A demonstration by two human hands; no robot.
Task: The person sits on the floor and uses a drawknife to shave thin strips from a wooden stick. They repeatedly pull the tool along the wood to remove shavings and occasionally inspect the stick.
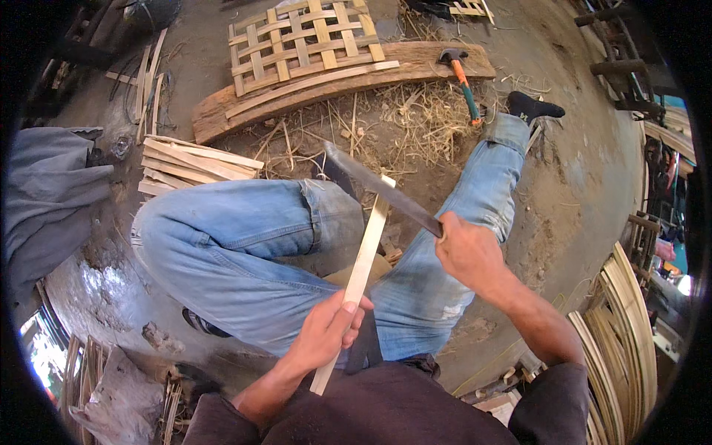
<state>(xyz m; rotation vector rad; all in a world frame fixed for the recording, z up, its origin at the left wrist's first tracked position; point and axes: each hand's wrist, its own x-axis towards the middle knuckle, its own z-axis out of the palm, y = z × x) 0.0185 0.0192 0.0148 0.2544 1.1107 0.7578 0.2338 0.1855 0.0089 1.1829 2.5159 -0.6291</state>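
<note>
Closed around a pale bamboo strip (365, 256), my left hand (326, 331) has its thumb along the strip's face. The strip slants up and away from my lap. My right hand (469, 250) grips a long knife (386, 187), its handle hidden inside the fist. The grey blade points to the upper left and crosses the strip near its far end. Whether blade and strip touch, I cannot tell. Under both hands are my legs in blue jeans (245, 230), spread on the ground.
A thick wooden plank (311, 90) lies ahead, bearing a woven lattice panel (304, 41) and a hammer (461, 85) with an orange and green handle. Thin shavings (423, 122) litter the ground before it. Cut strips (194, 161) are piled at left; long curved strips (623, 319) stand at right.
</note>
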